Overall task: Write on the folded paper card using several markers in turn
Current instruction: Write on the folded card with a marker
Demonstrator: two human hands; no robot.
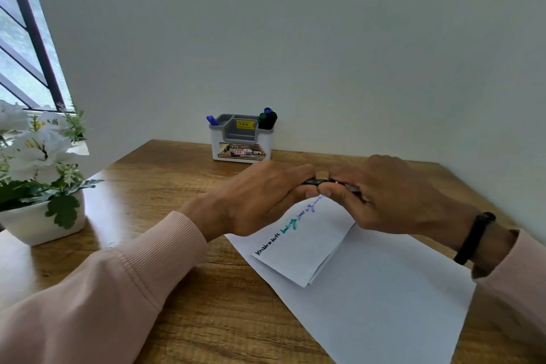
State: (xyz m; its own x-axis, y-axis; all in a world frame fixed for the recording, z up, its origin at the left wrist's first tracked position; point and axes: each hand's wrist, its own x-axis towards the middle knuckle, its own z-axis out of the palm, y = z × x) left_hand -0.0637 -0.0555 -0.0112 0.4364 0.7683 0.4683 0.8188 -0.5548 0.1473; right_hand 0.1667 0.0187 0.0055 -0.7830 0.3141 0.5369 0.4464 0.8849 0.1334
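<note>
Both my hands met above the far end of the folded paper card (304, 245). My left hand (260, 201) had its fingers (298, 186) curled closed around one end of a dark marker (315, 182); my right hand (393, 201) had its fingers (336, 190) wrapped closed around the other end. Only a short dark stretch of the marker showed between the two fists, lying roughly level. Whether cap and barrel were joined or apart, I could not tell.

The card lay on a larger white sheet (384, 298), which rested flat on the wooden counter (177, 289). One line of handwriting ran along the card's upper edge: black at the near left, then green, then blue, fading to faint marks under my fingers. The words were too small to read.

At the back of the counter, against the wall, stood a white and grey marker holder (241, 139) with a yellow price sticker. A blue marker (212, 120) leaned in its left compartment; a cluster of dark, green and blue capped markers (268, 119) stood in its right compartment. The middle compartments looked bare.

A white pot of white flowers (38, 174) sat at the left edge of the counter, near the window (23, 38). Pink sleeves (103, 289) covered both forearms; a black band (474, 238) circled my right wrist.
</note>
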